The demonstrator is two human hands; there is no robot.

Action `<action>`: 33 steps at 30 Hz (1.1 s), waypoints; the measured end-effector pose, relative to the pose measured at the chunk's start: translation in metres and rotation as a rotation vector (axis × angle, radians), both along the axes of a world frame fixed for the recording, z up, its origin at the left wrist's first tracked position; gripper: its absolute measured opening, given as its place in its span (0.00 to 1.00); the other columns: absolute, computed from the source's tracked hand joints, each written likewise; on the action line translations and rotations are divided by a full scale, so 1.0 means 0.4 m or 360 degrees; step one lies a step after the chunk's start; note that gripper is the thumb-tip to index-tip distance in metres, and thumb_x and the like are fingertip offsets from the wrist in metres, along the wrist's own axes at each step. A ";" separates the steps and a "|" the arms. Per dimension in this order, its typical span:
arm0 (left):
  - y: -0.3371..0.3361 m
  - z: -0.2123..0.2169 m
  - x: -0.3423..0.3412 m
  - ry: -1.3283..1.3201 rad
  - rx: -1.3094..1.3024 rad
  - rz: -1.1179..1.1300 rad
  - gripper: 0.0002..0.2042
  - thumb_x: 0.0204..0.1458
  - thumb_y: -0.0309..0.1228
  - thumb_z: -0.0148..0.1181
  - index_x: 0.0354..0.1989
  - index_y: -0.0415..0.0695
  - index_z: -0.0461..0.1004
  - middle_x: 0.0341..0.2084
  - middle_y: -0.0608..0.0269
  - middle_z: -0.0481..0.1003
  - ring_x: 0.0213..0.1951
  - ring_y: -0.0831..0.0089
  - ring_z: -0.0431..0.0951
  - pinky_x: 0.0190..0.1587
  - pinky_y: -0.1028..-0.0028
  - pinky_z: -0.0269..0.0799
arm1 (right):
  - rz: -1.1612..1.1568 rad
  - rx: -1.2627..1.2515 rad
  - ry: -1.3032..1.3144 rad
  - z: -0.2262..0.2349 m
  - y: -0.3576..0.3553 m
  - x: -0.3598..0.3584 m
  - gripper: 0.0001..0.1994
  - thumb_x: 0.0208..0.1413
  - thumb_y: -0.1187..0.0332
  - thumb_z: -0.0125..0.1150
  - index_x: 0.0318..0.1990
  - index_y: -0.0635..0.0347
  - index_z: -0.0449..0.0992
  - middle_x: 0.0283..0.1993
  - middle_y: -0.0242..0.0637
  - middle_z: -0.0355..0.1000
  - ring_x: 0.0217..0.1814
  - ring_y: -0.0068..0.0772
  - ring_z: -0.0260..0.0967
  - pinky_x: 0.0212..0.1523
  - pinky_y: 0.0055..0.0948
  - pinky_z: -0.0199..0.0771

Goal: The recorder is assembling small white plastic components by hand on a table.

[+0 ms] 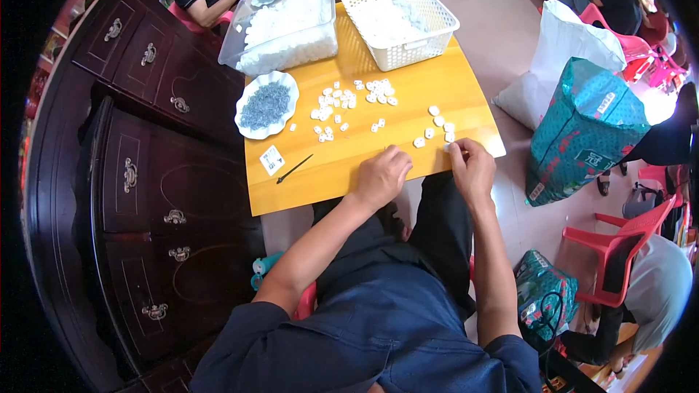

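A yellow wood-grained table (335, 182) lies before the person. At its far side stand a clear plastic tub (298, 62) heaped with white pieces and, to its right, a cream perforated plastic basket (422, 49) also holding white pieces. A white scallop-rimmed dish (258, 133) of small grey-blue pieces sits by the left edge; nearer lie a white printed card (272, 161) and a thin black stick (294, 169), its long axis slanting away and to the right. Loose white pieces (337, 98) cover the middle, between the dish and the right-hand group. A dark carved wooden cabinet (153, 175) hems in the left side; a teal patterned bag (582, 138) stands on the floor to the right.

The right hand (472, 169) has thumb and fingertips close together at a small white rounded piece (448, 147), near the table's front right corner, just beside the nearest of several similar pieces. The fingers hide most of it, so its long axis and direction cannot be told. The left hand (384, 175) curls its fingers inward over the front edge; whether they clasp anything cannot be told.
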State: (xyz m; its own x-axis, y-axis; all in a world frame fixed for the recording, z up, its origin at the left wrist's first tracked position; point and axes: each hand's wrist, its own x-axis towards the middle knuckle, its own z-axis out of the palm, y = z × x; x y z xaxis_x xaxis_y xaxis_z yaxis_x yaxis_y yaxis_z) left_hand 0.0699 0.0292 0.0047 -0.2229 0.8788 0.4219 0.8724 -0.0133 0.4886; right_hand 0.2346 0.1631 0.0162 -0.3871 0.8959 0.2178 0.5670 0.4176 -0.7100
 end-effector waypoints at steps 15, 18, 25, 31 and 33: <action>-0.014 -0.020 -0.037 -0.0528 0.0181 0.0139 0.04 0.59 0.27 0.59 0.36 0.40 0.73 0.32 0.52 0.78 0.36 0.50 0.79 0.38 0.59 0.75 | 0.0483 0.0467 -0.0038 -0.061 -0.018 -0.097 0.11 0.56 0.72 0.62 0.46 0.50 0.83 0.39 0.39 0.75 0.39 0.47 0.77 0.39 0.41 0.78; -0.020 -0.022 -0.048 -0.0590 0.0188 0.0117 0.05 0.60 0.28 0.59 0.36 0.40 0.72 0.33 0.51 0.78 0.37 0.49 0.79 0.39 0.58 0.75 | 0.0599 0.0502 -0.0101 -0.053 -0.010 -0.111 0.09 0.56 0.71 0.63 0.45 0.50 0.83 0.37 0.38 0.76 0.38 0.47 0.77 0.38 0.41 0.78; -0.017 -0.037 -0.054 -0.0685 0.0268 0.0097 0.05 0.60 0.28 0.58 0.35 0.40 0.71 0.32 0.51 0.78 0.37 0.49 0.79 0.38 0.57 0.75 | 0.0598 0.0548 -0.0121 -0.050 -0.015 -0.118 0.06 0.57 0.71 0.65 0.41 0.54 0.84 0.35 0.40 0.76 0.36 0.45 0.77 0.37 0.38 0.77; -0.017 -0.043 -0.053 -0.0746 0.0320 0.0112 0.05 0.59 0.28 0.59 0.35 0.40 0.72 0.31 0.51 0.78 0.35 0.49 0.79 0.37 0.58 0.75 | 0.0622 0.0551 -0.0046 -0.049 -0.015 -0.120 0.06 0.57 0.69 0.65 0.40 0.56 0.83 0.36 0.42 0.76 0.36 0.48 0.76 0.38 0.39 0.77; -0.015 -0.037 -0.050 -0.0751 0.0317 0.0114 0.05 0.59 0.28 0.59 0.35 0.40 0.72 0.31 0.51 0.78 0.35 0.49 0.79 0.37 0.58 0.75 | 0.0619 0.0542 -0.0063 -0.045 -0.013 -0.117 0.06 0.58 0.68 0.65 0.40 0.56 0.83 0.36 0.43 0.76 0.37 0.49 0.76 0.38 0.39 0.77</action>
State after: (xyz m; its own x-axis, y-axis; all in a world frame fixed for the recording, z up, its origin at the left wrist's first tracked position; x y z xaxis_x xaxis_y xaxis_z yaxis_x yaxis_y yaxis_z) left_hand 0.0498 0.0233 -0.0103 -0.4859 0.7671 0.4189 0.5599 -0.0948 0.8231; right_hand 0.1878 0.1581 -0.0018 -0.6913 0.5651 0.4503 0.3476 0.8064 -0.4784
